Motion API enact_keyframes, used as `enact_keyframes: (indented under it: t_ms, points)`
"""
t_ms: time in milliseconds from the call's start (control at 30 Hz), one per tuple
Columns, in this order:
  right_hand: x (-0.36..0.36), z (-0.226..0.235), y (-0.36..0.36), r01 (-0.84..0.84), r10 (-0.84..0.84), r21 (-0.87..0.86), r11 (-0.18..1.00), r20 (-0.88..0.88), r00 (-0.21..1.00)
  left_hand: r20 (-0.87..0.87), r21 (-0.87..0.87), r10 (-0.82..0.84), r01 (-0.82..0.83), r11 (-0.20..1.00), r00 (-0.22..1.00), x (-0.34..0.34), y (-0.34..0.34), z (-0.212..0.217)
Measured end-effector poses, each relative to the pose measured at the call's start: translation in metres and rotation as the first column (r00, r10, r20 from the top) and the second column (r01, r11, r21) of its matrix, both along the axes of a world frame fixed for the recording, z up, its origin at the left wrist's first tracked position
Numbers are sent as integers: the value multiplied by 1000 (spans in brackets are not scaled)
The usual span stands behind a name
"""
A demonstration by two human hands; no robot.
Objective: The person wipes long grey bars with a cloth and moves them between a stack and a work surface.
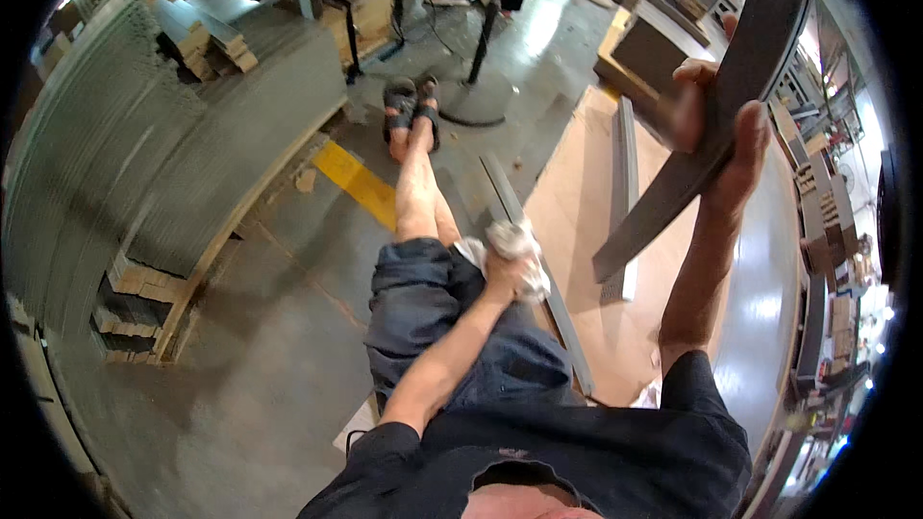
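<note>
My left hand (507,277) is closed on a crumpled white cloth (520,248) above my lap. Beneath it, a narrow grey strip (567,332) runs lengthwise beside my legs. Raised at the right, my right hand (728,159) grips a long dark grey plank (663,202), thumb on one side and fingers on the other. The plank slants from the upper right down toward the middle, its lower end hanging over a brown sheet (572,192). Another grey strip (623,159) lies on that sheet, partly behind the plank.
A tall stack of grey boards (106,144) on a pallet fills the left, with short board pieces (207,34) on top. A stand with a round base (471,101) is beyond my feet. Further boards (663,48) are piled at the far right. Yellow tape (356,183) marks the floor.
</note>
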State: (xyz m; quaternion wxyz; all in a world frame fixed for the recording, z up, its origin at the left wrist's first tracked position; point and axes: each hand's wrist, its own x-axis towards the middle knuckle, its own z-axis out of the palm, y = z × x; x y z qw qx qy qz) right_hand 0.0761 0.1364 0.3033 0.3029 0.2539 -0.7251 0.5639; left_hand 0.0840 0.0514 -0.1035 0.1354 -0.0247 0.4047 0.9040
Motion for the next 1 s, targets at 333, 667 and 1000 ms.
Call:
enact_keyframes:
  t_ms: [333,667,1000]
  points:
    - [61,-200,15,31,49,-78,996,843,536,120,108,-14,1,994,993,-28,-41,120]
    - [164,-231,49,-36,106,-102,994,989,107,331,296,151,-254,921,931,-141,-110,76]
    - [153,-354,101,105,-520,530,841,742,422,413,146,270,-356,923,870,-126,-124,15]
